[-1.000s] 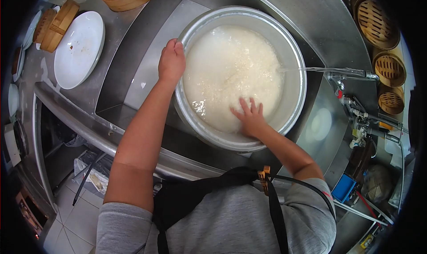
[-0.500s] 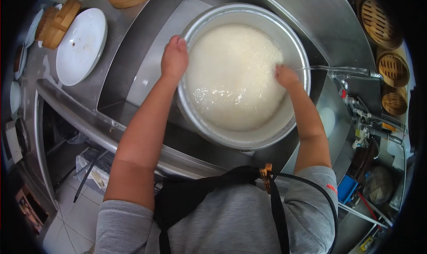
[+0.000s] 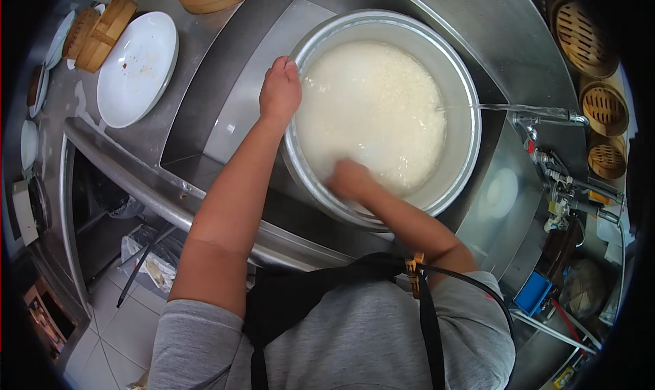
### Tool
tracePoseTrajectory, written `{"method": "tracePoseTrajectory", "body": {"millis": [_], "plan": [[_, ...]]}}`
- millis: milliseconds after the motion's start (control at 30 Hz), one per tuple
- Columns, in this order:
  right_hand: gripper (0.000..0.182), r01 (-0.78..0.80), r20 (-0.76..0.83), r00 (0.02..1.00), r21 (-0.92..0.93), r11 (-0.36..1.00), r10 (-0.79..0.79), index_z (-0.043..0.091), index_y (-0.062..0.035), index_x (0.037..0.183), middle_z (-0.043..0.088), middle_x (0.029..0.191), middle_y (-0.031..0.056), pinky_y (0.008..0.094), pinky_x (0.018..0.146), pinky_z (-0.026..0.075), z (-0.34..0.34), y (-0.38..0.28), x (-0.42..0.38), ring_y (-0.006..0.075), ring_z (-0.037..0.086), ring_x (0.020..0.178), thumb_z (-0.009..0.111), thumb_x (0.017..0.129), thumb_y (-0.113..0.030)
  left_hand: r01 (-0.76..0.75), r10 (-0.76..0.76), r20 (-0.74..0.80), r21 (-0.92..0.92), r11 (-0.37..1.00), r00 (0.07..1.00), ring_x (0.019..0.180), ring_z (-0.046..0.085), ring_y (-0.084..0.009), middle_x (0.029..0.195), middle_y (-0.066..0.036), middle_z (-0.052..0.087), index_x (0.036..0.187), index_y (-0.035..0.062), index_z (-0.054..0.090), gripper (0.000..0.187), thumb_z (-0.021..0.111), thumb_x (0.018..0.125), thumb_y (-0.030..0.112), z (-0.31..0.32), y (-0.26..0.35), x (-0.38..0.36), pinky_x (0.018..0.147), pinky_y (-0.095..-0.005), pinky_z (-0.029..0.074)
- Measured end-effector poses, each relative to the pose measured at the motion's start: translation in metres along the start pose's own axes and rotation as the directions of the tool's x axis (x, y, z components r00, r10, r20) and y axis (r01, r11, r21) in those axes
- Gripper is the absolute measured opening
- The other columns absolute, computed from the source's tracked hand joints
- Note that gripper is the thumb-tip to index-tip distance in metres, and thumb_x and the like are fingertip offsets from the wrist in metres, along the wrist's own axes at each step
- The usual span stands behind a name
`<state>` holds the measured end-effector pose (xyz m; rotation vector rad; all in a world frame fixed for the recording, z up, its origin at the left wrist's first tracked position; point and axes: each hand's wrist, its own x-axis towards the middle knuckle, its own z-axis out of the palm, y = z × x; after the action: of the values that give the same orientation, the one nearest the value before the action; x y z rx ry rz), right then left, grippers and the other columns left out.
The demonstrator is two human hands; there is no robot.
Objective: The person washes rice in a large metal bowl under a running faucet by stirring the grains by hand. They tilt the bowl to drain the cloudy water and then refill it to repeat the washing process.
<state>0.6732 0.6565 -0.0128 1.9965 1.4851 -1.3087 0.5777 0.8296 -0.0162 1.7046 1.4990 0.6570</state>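
Observation:
A large round metal pot (image 3: pixel 464 154) sits in the sink, holding white rice (image 3: pixel 399 96) in cloudy water. My left hand (image 3: pixel 280 90) is closed on the pot's rim at the left, thumb over the edge. My right hand (image 3: pixel 351 180) is at the near side of the pot, its fingers dipped into the rice water. Motion blur and the water hide how those fingers are held. From the right, a faucet (image 3: pixel 559 111) pours a thin stream of water over the rim into the pot.
Steel sink walls (image 3: pixel 225 69) surround the pot. On the left counter are a white oval plate (image 3: pixel 140 69) and bamboo steamers (image 3: pixel 106 35). More steamer baskets (image 3: pixel 604 109) line the right side, above pipes and valves (image 3: pixel 563 185). A rounded counter edge (image 3: pixel 157 202) runs in front.
My right hand has swept from the pot's right side, by the water stream, to its near left side. My left hand keeps its hold on the rim. The whole view has shifted slightly.

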Motion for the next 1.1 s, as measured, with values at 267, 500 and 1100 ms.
{"method": "tracePoseTrajectory", "body": {"millis": [267, 500, 1100], "plan": [[0.038, 0.211, -0.559, 0.685, -0.462, 0.862, -0.467, 0.052, -0.0206, 0.105, 0.036, 0.122, 0.0097, 0.0564, 0.094, 0.018, -0.002, 0.06, 0.039, 0.0311, 0.028, 0.116, 0.058, 0.068, -0.027, 0.015, -0.014, 0.005, -0.026, 1.0, 1.0, 0.095, 0.049, -0.0342, 0.101, -0.021, 0.051, 0.11, 0.004, 0.046, 0.036, 0.033, 0.085, 0.028, 0.0, 0.002, 0.0, 0.082, -0.0378, 0.038], [0.048, -0.053, -0.89, 0.447, 0.081, 0.995, 0.096, 0.045, -0.0202, 0.114, 0.029, 0.128, 0.0152, 0.0545, 0.096, 0.016, -0.049, 0.137, 0.07, 0.0354, 0.024, 0.12, 0.058, 0.069, -0.033, 0.038, -0.036, 0.052, -0.046, 0.998, 0.998, 0.095, 0.049, -0.0339, 0.1, -0.02, 0.051, 0.109, 0.0032, 0.046, 0.036, 0.033, 0.086, 0.027, -0.006, 0.009, -0.002, 0.082, -0.0371, 0.038], [0.05, -0.113, -0.763, 0.646, -0.066, 0.991, 0.023, 0.04, -0.0183, 0.121, 0.017, 0.136, 0.0148, 0.0586, 0.095, 0.013, -0.084, 0.073, 0.106, 0.0424, 0.013, 0.123, 0.044, 0.079, -0.045, 0.016, -0.013, 0.038, -0.073, 0.997, 0.999, 0.092, 0.051, -0.0339, 0.098, -0.021, 0.054, 0.107, -0.0015, 0.046, 0.035, 0.033, 0.086, 0.023, -0.011, 0.019, -0.006, 0.081, -0.0363, 0.039]]}}
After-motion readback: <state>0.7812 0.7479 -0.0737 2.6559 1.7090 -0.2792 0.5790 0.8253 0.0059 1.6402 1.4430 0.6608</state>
